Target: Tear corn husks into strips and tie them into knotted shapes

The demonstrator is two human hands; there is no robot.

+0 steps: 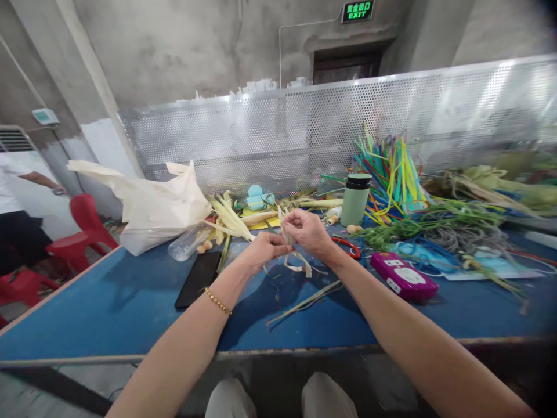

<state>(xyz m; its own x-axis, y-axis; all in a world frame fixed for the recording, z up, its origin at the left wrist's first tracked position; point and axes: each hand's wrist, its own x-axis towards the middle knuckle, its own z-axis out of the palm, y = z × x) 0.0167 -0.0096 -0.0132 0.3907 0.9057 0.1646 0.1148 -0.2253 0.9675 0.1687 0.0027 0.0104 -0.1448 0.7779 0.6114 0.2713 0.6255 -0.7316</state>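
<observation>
Over the middle of the blue table [143,316], both my hands pinch one pale corn husk strip [300,267]. My left hand [266,249] grips its lower part from the left, with fingers pressed together. From the right, my right hand [307,229] is closed on the upper part, fingertips almost touching the left ones. A loose curl of the strip hangs below the fingers, and its upper end sticks up between the hands. My fingers hide the middle of it. On the tabletop beneath lie thin dry stalks [304,303].
Left of my hands are a black phone [198,280], a clear plastic bottle [187,244], pale husks [230,217] and a white plastic bag [163,206]. To the right are red-handled scissors [352,247], a purple box [402,276], a green tumbler [354,200] and colourful strips [398,174]. A person stands far left.
</observation>
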